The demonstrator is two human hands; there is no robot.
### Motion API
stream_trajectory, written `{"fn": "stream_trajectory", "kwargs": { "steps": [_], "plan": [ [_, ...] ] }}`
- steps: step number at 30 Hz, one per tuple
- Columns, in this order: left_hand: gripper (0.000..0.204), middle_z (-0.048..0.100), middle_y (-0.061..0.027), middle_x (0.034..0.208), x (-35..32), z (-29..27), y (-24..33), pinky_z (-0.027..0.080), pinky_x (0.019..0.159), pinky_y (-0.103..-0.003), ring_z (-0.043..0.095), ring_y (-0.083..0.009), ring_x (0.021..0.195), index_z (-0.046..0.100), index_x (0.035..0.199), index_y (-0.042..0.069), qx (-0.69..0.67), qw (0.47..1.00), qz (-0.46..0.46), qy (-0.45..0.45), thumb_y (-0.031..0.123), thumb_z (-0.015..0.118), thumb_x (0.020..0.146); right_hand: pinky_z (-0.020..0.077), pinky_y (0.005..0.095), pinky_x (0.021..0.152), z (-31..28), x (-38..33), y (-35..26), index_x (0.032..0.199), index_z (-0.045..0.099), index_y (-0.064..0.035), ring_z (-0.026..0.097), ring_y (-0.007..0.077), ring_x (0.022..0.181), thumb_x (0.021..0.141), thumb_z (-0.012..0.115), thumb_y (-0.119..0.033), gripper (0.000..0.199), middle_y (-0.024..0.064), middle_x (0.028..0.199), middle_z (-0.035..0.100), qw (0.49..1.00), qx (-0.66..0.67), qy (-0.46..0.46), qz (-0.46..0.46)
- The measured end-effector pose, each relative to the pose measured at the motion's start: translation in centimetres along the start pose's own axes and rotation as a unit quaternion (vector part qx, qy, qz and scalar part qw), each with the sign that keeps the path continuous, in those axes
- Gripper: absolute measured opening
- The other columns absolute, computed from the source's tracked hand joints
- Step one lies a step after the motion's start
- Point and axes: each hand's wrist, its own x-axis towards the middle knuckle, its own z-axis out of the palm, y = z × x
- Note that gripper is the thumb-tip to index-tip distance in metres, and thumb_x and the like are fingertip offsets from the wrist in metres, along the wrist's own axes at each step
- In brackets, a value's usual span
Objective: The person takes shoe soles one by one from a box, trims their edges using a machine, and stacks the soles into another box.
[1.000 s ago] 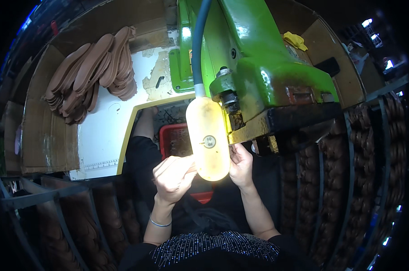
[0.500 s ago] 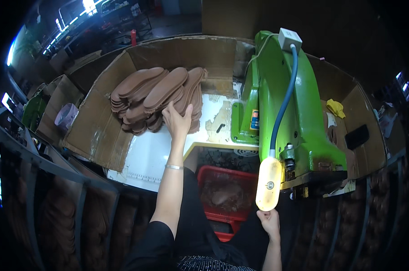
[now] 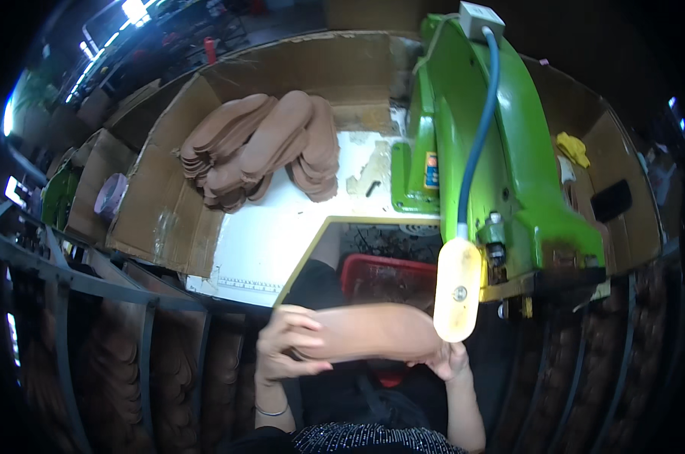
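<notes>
Red plastic basket is partly hidden behind a blurry, flat brown sole over the lap. Glowing pale-yellow oval lamp crowds its right end; left hand grips one end, right hand holds the other, fingertips hard to see.

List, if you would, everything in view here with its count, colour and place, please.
Sole-shaped piece: one seen, brown, centre foreground
Tabletop: one, white with yellow edge, middle
Sole pile: too overlapped to count, brown, on the tabletop
Cardboard walls: several, brown, around the tabletop
Machine: one, green, right of centre
Lamp: one, glowing pale yellow, at the machine's front
Cable: one, blue, above the lamp
Small box: one, white, cable's top
Cloth: one, yellow, right
Flat object: one, black, below the cloth
Crate: one, red, beyond the piece
Racks: several bays, grey, both sides
Bracelet: one, silvery, lower centre-left
Left hand: one, bare, gripping the piece's left end
Right hand: one, bare, at its right end
</notes>
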Motion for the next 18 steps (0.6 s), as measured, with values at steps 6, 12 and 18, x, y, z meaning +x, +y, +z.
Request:
{"fn": "stream_trajectory", "kwargs": {
  "steps": [6, 12, 18],
  "plan": [
    [0.083, 0.036, -0.0226, 0.135, 0.8, 11.1, 1.7, 0.031, 0.103, -0.037, 0.043, -0.0281, 0.121, 0.015, 0.139, -0.007, -0.406, 0.887, -0.198, 0.097, 0.017, 0.065, 0.076, 0.0454, 0.0283, 0.088, -0.1, -5.5, 1.7, 0.117, 0.051, 0.0039, 0.058, 0.0158, 0.097, 0.071, 0.072, 0.000, 0.051, 0.0113, 0.108, 0.060, 0.926, -0.246, 0.228, -0.174],
    [0.024, 0.063, -0.0056, 0.092, 3.3, 19.8, 2.6, 0.047, 0.077, -0.026, 0.058, -0.0124, 0.084, 0.061, 0.100, -0.002, -0.345, 0.888, -0.303, -0.019, 0.010, 0.066, 0.081, 0.0464, 0.0300, 0.087, -2.6, -10.9, 7.1, 0.114, 0.051, 0.0027, 0.058, 0.0181, 0.098, 0.069, 0.072, 0.006, 0.050, 0.0108, 0.107, 0.060, 0.924, -0.208, 0.275, -0.167],
    [0.004, 0.061, 0.0006, 0.069, 8.0, 18.8, 4.1, 0.042, 0.054, -0.020, 0.051, -0.0050, 0.059, 0.065, 0.079, -0.001, -0.302, 0.926, -0.222, 0.048, 0.002, 0.067, 0.079, 0.0456, 0.0313, 0.088, -0.9, -10.6, 7.3, 0.114, 0.053, 0.0036, 0.057, 0.0206, 0.100, 0.071, 0.069, 0.005, 0.046, 0.0123, 0.109, 0.059, 0.969, -0.115, 0.188, -0.112]
  ]
}}
